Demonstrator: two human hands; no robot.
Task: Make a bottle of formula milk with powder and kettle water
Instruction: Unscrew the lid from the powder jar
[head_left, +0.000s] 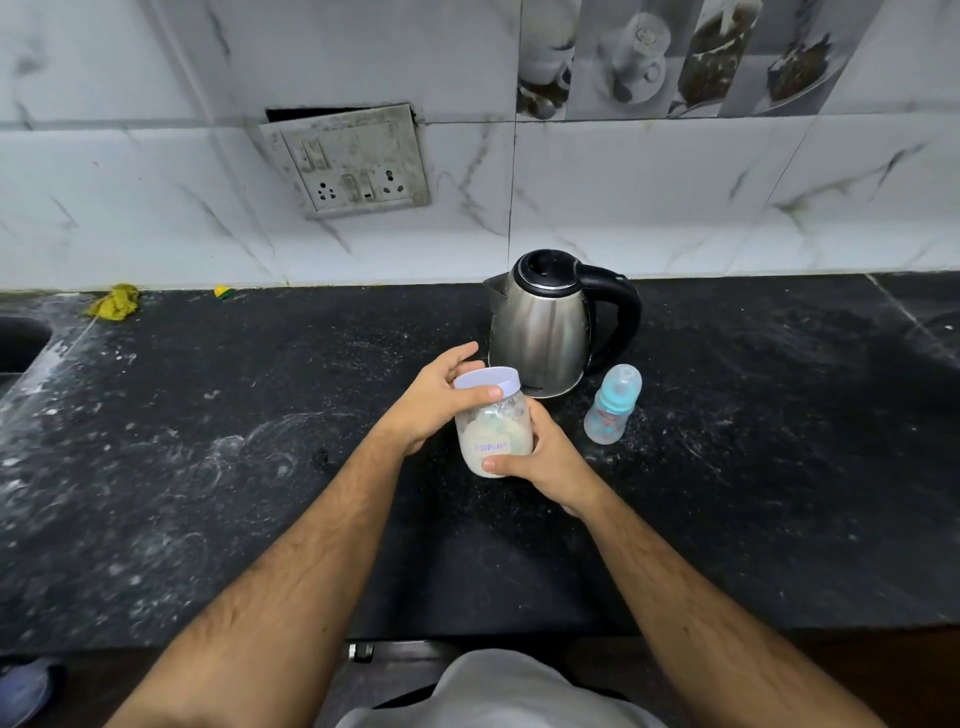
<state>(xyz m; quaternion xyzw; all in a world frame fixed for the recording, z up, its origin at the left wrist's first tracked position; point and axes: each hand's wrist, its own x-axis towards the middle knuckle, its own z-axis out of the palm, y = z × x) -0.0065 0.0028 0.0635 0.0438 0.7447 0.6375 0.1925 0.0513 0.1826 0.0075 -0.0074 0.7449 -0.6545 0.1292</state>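
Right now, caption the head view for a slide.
Both hands grip the powder jar, lid on, before the kettle and baby bottle.

A clear powder jar with a white lid is held upright above the counter. A closed steel kettle is set just behind it, a capped baby bottle just beside the kettle.

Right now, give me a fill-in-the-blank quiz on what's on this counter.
1. The left hand grips the jar's ____.
2. The right hand holds the powder jar by its ____.
3. The baby bottle stands right of the ____.
4. The kettle's lid is ____.

Answers: lid; body; kettle; closed
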